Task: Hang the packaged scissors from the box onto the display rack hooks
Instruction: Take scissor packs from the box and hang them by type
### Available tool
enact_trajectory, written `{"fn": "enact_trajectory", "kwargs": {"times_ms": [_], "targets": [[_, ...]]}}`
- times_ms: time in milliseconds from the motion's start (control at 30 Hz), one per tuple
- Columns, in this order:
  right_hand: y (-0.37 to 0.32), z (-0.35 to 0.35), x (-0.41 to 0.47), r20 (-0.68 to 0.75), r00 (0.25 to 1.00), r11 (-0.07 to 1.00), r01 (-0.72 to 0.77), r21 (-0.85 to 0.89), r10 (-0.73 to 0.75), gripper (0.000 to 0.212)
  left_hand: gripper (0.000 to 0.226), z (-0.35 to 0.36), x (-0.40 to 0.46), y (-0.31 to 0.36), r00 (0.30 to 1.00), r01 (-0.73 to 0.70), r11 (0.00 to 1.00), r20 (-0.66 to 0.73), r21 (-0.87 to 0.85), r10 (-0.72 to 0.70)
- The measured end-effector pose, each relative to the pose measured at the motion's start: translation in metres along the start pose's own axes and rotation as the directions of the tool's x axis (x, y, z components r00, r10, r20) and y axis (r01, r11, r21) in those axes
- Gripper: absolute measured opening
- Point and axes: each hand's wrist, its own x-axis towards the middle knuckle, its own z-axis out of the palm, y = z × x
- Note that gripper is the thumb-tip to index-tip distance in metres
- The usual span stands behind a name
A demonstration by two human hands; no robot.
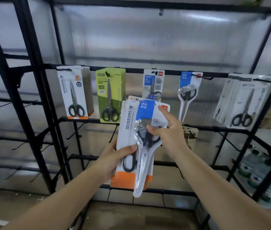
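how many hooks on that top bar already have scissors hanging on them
5, left to right: orange-trimmed packs, green packs, blue HOME pack, blue-topped pack, white packs.

Display rack (36, 90): black metal frame with hook rails. On the upper rail, left to right: white scissor packs (75, 92); green scissor packs (110, 95); a blue-label pack (154, 85); a blue-top pack (188, 93); white packs (242, 100). Lower hooks (3, 105) bare.
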Motion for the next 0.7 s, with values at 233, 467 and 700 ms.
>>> {"fn": "enact_trajectory", "kwargs": {"times_ms": [233,467,700], "targets": [[-0.007,-0.015,0.024,-0.187,0.982,0.992,-0.015,-0.121,-0.008,0.079,0.055,-0.021,0.022,0.009,0.998,-0.022,0.999,-0.061,-0.032,0.020],[-0.029,-0.069,0.036,-0.347,0.928,0.945,0.018,-0.327,-0.138,0.066,0.043,-0.012,0.050,0.027,0.999,-0.045,0.999,0.026,-0.006,0.045],[-0.061,-0.107,0.055,-0.385,0.888,0.918,0.093,-0.384,-0.251,0.080,0.056,0.027,0.071,0.025,0.996,-0.012,1.000,0.088,-0.015,0.013]]}}
